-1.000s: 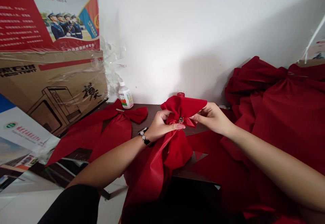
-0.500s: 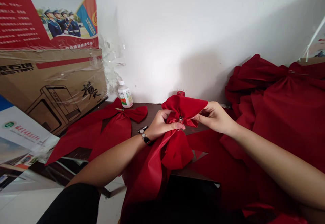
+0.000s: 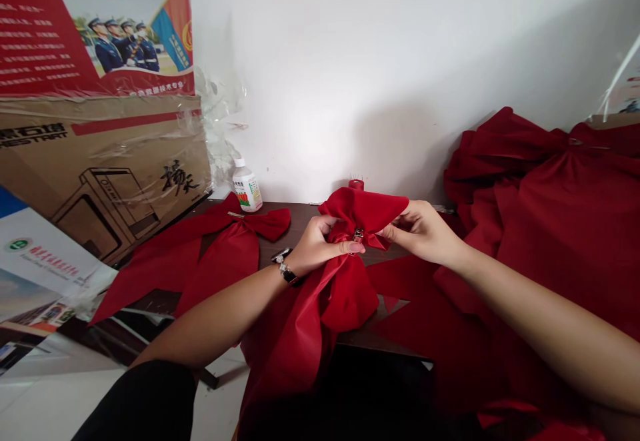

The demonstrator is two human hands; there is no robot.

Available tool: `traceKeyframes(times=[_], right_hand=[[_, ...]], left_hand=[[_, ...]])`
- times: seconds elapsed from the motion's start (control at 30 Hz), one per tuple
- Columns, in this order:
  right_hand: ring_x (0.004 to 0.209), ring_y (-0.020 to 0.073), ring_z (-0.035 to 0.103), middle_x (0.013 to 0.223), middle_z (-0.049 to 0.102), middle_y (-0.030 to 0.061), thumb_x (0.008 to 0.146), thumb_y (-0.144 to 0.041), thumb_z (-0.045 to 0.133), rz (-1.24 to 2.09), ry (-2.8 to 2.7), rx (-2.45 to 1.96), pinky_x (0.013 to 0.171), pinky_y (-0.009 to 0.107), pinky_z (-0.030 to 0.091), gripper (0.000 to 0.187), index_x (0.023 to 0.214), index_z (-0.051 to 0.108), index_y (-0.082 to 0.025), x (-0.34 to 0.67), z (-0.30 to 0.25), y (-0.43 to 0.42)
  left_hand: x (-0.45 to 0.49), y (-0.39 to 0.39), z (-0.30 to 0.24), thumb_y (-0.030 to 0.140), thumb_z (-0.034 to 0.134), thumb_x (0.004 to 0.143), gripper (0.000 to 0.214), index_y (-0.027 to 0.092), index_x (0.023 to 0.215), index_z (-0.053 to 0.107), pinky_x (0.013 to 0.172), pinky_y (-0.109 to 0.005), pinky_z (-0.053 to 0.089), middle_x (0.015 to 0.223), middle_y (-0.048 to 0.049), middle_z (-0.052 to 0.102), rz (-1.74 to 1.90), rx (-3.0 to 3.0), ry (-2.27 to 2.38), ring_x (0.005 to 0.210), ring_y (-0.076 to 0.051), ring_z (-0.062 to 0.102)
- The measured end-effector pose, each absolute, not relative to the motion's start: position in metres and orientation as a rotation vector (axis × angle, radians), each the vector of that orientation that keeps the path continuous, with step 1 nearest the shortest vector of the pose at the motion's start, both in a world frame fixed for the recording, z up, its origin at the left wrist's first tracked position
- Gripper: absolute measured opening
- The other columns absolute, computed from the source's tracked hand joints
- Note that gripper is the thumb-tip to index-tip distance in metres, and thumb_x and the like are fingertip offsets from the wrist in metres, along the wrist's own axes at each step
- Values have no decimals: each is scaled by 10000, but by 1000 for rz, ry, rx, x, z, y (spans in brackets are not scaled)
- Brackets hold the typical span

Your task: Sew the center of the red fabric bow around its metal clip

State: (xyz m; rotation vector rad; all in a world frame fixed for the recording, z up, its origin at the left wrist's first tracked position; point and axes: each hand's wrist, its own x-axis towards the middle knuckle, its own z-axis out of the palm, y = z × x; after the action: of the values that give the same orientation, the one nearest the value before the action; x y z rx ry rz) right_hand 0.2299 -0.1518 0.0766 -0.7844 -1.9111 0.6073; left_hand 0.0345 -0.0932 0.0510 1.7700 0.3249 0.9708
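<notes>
A red fabric bow (image 3: pixel 367 205) is held up between my two hands above the dark table, its long tails hanging toward me. At its gathered middle sits a small metal hair clip (image 3: pixel 358 234). My left hand (image 3: pixel 320 244) is closed round the bow's centre, with the thumb lying just below the clip. On the other side, my right hand (image 3: pixel 425 233) pinches the bow's right edge near the clip; the fingertips are partly hidden by the cloth. Behind the bow stands a spool of red thread (image 3: pixel 356 184) with needles or pins sticking up from it.
Another red bow with a clip (image 3: pixel 235 241) lies on the table at left. Behind it stands a white bottle (image 3: pixel 247 186). A large pile of red bows (image 3: pixel 565 208) fills the right side. Cardboard boxes (image 3: pixel 110 168) are stacked at far left, against the white wall (image 3: pixel 320 81).
The lower loop of the bow has shifted slightly, and the clip sits a touch further right. Both hands keep nearly the same place and grip.
</notes>
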Motion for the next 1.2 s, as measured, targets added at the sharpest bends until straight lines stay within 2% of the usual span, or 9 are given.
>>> traceKeyframes(times=[0.33, 0.53, 0.73, 0.93, 1.07, 1.2], right_hand=[[526, 89, 496, 621, 607, 12, 818, -367, 653, 641, -1933, -771, 499, 210, 423, 228, 758, 662, -147, 230, 79, -154], [543, 79, 513, 628, 615, -1, 781, -313, 703, 664, -1890, -676, 527, 195, 442, 179, 738, 651, -146, 226, 80, -153], [527, 81, 493, 628, 607, 8, 857, -352, 610, 522, -1974, -760, 507, 199, 412, 240, 744, 632, -142, 224, 76, -158], [549, 90, 471, 613, 574, 4, 881, -407, 565, 391, -1991, -797, 523, 205, 405, 300, 729, 568, -149, 223, 71, -155], [555, 90, 490, 647, 572, 2, 902, -329, 531, 452, -2059, -810, 526, 205, 421, 196, 814, 550, -155, 231, 76, -150], [502, 79, 475, 579, 531, -23, 870, -239, 545, 529, -2076, -863, 490, 198, 397, 160, 733, 528, -157, 230, 78, -151]], left_hand=[[34, -95, 52, 434, 826, 589, 417, 105, 752, 629, 602, -220, 514, 702, -39, 669, 911, 1724, 308, 619, -128, 649], [34, -93, 52, 384, 828, 607, 354, 106, 710, 635, 608, -207, 517, 672, -34, 667, 850, 1713, 264, 633, -135, 674], [34, -92, 51, 398, 819, 618, 369, 110, 771, 644, 641, -237, 537, 706, -41, 689, 815, 1706, 280, 668, -162, 698], [35, -92, 49, 368, 827, 612, 364, 111, 777, 629, 636, -220, 538, 723, -30, 688, 836, 1668, 271, 650, -139, 686], [34, -90, 48, 350, 809, 648, 346, 122, 817, 612, 636, -212, 529, 750, -20, 681, 884, 1666, 281, 664, -124, 675], [35, -89, 49, 357, 806, 648, 357, 113, 825, 616, 674, -228, 518, 762, -34, 685, 923, 1758, 329, 686, -125, 659]])
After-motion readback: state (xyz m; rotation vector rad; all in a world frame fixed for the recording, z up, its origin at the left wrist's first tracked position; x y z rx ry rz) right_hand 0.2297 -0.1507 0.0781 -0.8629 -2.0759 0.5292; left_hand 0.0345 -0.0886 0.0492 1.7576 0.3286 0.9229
